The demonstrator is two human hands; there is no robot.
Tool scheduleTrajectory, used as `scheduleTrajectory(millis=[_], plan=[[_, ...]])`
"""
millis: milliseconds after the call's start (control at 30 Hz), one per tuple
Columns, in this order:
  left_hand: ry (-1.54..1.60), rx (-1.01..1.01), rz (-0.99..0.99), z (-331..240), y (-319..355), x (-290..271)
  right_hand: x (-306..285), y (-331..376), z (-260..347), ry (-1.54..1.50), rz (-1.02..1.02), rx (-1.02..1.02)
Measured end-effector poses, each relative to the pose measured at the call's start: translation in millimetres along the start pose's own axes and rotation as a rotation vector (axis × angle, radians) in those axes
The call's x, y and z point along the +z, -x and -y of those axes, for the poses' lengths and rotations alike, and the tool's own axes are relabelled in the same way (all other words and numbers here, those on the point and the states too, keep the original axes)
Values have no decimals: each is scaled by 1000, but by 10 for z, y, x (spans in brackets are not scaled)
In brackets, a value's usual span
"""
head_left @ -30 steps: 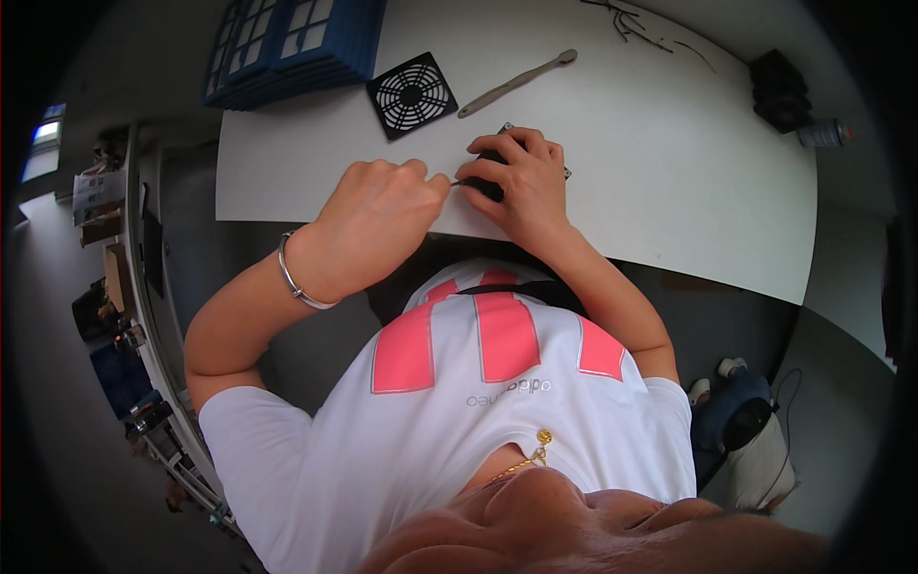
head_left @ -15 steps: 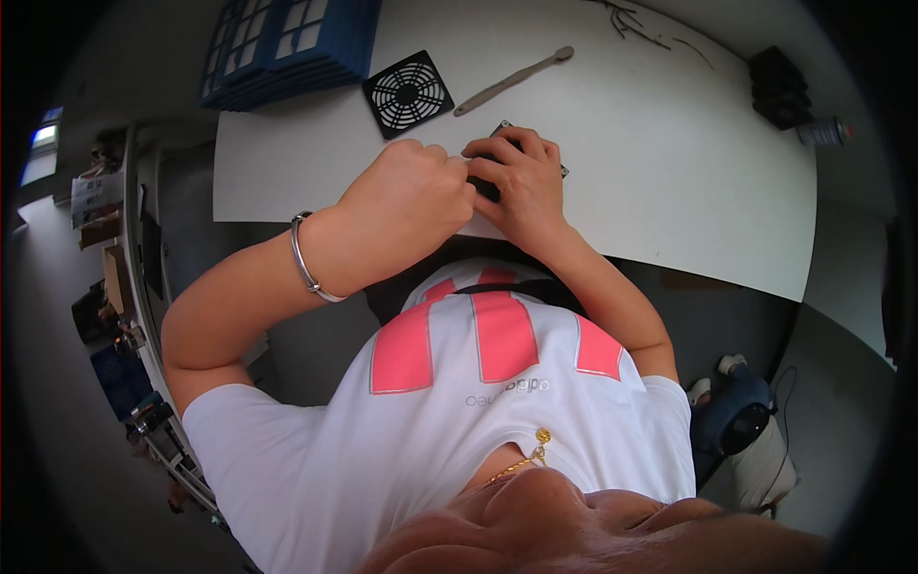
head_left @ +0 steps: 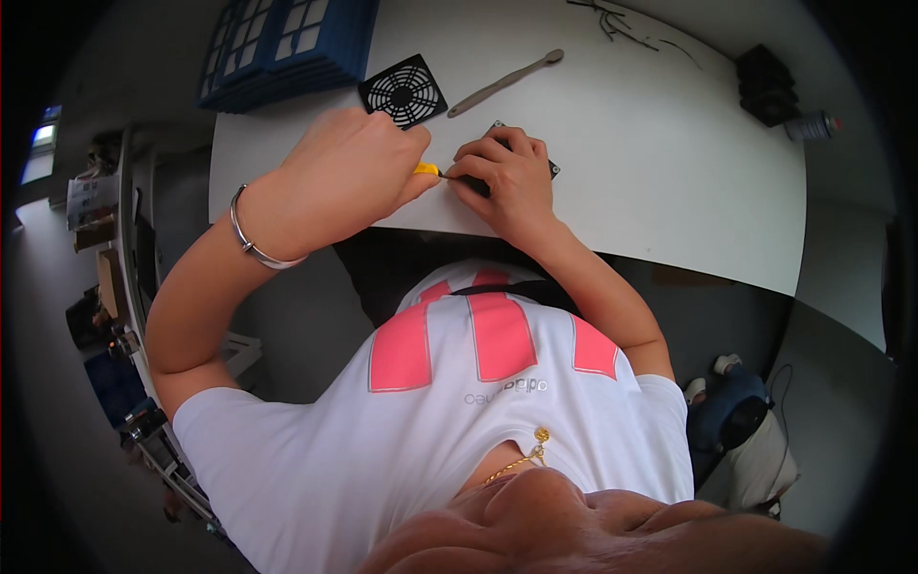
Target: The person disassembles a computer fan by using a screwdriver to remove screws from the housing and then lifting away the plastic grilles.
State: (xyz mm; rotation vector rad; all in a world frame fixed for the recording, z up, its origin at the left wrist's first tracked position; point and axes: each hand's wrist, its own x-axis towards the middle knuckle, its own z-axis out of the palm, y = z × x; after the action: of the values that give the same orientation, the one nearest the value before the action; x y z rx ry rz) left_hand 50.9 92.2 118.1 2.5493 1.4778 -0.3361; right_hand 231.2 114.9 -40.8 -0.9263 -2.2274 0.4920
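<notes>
Screwdriver work is under way at the near edge of the white bench (head_left: 669, 172). The left hand (head_left: 349, 177) is closed around a screwdriver (head_left: 427, 169), of which only the yellow end of the handle and a short bit of shaft show past the fingers; the tip points toward the right hand. The right hand (head_left: 507, 177) lies flat and curled over a small black square part (head_left: 552, 168), probably a fan body, pinning it to the bench; only its corners peek out from under the fingers, so what the tip meets is hidden.

Just beyond the hands lies a black fan grille (head_left: 404, 91), loose and apart from the square part. Near it, to the right, rests a slim grey tool (head_left: 505, 83). A blue compartment box (head_left: 287, 43) stands at the far left of the bench, and some thin wires (head_left: 622, 24) lie at its far edge.

Judging by the grille lying off on its own, the piece is in two parts at this point, and the fastening or loosening under the right hand is in mid-course. Whether screws are going in or coming out cannot be told, and no loose screws can be made out.
</notes>
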Motion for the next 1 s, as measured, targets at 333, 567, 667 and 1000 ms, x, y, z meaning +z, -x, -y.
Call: scheduleTrajectory(millis=[333,567,667,1000], plan=[[55,144,-468,-61,37,266,-22,20,-6,23,17,4],[123,315,-446,55,-60,276,-36,11,10,23,-28,-4],[42,395,-422,20,-57,246,-32,-4,-33,-11,-18,-55],[-29,26,-354,53,81,365,52,-55,-124,-249,131,-120]])
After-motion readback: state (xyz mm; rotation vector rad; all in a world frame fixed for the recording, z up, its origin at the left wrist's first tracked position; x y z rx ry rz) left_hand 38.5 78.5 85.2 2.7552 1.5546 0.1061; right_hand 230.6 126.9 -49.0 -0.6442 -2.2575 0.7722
